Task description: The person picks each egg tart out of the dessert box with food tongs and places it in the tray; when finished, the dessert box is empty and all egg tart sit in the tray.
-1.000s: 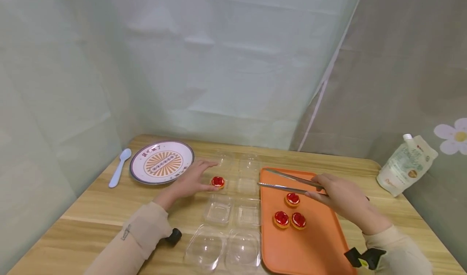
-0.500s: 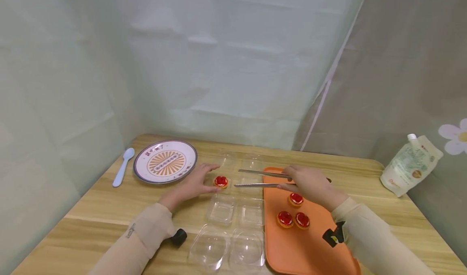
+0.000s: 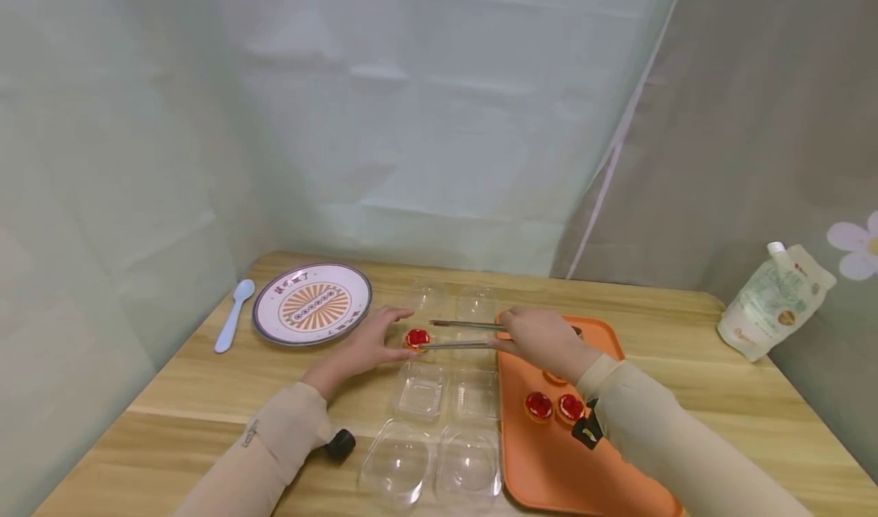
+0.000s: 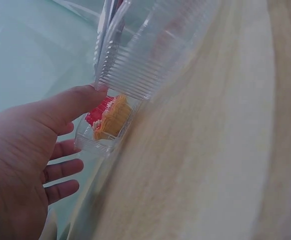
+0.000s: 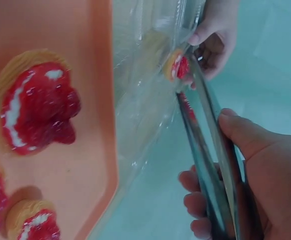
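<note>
My left hand [image 3: 366,341] holds the side of a clear plastic clamshell box [image 4: 93,144], with the thumb at its near rim and fingers on the far side. Inside that compartment sits a small tart with red topping [image 3: 416,338]; its golden crust shows in the left wrist view. In my right hand [image 3: 546,340] is a pair of metal tongs [image 5: 205,145], gripped between thumb and fingers. The tongs' arms are spread, nothing pinched between them. Their tips reach over the box, the nearer one overlapping the tart in the head view.
An orange tray [image 3: 549,464] at right carries several red-topped tarts [image 3: 538,406]. More clear plastic boxes [image 3: 420,395] stand left of it, lids open toward the front. A patterned plate [image 3: 312,304], a pale blue spoon [image 3: 234,316] and a spouted pouch [image 3: 775,303] lie farther out.
My right hand has moved left with the tongs, from above the tray to the boxes, and the tong tips have come to the tart. The left hand has stayed at the box.
</note>
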A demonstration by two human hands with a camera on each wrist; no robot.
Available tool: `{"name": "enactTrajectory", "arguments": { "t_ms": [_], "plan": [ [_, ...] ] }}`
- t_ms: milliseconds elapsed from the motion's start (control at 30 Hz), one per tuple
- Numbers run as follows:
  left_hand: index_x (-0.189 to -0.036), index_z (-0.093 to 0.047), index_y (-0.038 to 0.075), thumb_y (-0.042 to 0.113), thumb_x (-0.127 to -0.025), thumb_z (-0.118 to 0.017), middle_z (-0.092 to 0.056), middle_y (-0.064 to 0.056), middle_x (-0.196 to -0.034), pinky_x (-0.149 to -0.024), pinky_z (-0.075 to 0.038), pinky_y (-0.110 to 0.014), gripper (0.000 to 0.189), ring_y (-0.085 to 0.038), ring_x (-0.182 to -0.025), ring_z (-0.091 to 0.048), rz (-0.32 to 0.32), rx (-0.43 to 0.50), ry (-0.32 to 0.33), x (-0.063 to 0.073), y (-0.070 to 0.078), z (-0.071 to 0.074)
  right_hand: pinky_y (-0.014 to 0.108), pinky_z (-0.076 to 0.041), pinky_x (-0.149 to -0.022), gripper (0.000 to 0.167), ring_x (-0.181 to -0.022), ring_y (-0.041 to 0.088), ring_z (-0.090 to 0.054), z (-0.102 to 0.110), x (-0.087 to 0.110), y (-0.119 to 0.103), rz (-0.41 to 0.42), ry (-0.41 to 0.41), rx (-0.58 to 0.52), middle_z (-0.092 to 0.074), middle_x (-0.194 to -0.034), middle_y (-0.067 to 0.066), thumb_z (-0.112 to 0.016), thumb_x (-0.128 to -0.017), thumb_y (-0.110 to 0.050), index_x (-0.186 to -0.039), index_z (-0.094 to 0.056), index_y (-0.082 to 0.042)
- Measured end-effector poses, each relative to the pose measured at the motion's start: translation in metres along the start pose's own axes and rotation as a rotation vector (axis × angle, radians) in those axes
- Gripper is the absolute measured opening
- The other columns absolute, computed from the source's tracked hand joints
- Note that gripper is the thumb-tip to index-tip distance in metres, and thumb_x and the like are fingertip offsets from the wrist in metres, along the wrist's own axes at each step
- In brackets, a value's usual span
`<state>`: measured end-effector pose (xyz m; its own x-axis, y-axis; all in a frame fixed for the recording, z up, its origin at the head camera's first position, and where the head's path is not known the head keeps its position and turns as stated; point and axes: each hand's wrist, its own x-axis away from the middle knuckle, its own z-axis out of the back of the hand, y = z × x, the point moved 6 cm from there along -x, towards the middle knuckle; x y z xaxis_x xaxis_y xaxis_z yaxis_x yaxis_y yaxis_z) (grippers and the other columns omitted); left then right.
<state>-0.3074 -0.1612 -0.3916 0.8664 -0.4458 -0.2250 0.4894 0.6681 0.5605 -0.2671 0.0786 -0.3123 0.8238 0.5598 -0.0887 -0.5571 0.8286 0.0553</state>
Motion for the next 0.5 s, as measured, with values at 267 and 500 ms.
{"name": "enactTrajectory", "arguments": {
  "t_ms": [267,500],
  "plan": [
    [-0.137,-0.048,0.004,0.039,-0.076,-0.079,-0.052,-0.017,-0.138,-0.111,-0.035,-0.053,0.077,-0.037,-0.130,-0.045,0.008,-0.008,0.007,0.000,-0.001,0.000,0.028,-0.046,-0.054,0.036,-0.060,0.012,-0.047,-0.002,-0.015,-0.009,0.003,-0.076,0.044,-0.051,-0.071,-0.002,-0.061,-0.091,-0.046,-0.083,-0.059,-0.010],
    [-0.136,-0.050,0.004,0.039,-0.075,-0.079,-0.052,-0.017,-0.138,-0.111,-0.035,-0.054,0.076,-0.037,-0.130,-0.045,0.006,-0.015,0.011,0.000,-0.001,0.001,0.035,-0.056,-0.059,0.038,-0.064,0.015,-0.056,0.003,-0.024,-0.021,0.023,-0.103,0.107,-0.057,-0.074,0.002,-0.061,-0.090,-0.046,-0.083,-0.063,-0.008]
  ]
}}
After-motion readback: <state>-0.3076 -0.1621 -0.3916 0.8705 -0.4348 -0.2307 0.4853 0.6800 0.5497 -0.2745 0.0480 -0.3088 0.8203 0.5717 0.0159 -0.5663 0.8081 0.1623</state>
